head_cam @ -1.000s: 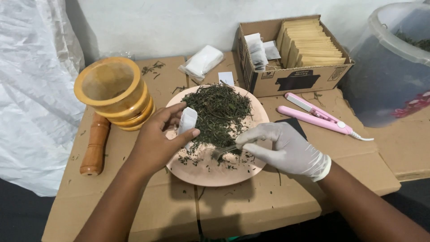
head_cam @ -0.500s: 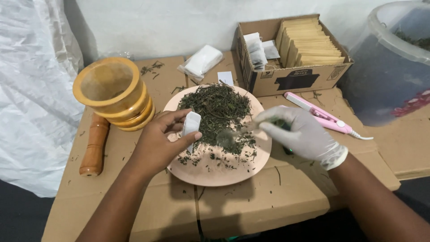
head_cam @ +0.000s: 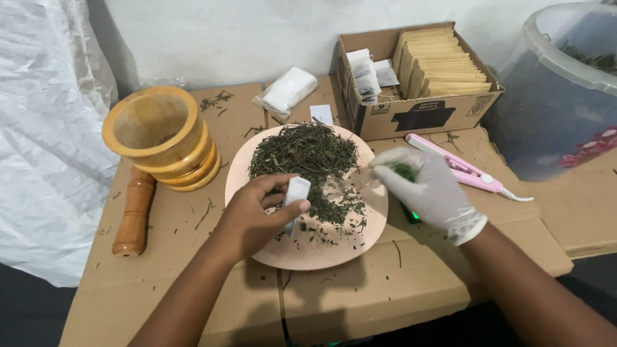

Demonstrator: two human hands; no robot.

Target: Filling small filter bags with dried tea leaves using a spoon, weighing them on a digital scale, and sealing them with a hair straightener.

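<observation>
Wooden mortar [head_cam: 159, 137] at the cardboard's left edge; bare left hand [head_cam: 254, 218] pinches a small white sachet [head_cam: 295, 194] over the pink plate [head_cam: 257, 168] (dried herbs [head_cam: 305, 154] heaped). Gloved right hand [head_cam: 424, 189] is curled; its grip can't be made out.

Even, soft indoor light, faint shadows, slight motion blur, mild edge distortion.

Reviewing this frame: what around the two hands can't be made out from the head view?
- Tool in the gloved right hand: blurred and covered by the fingers; kind unclear.
- Dark flat device with a green glow: mostly under the right hand.
- Small white paper sachet in the bare left hand: opening and fill not visible.
- Large clear plastic tub: cut off by the right edge.
- Round copper-pink plate: near left rim hidden by the left hand.
</observation>
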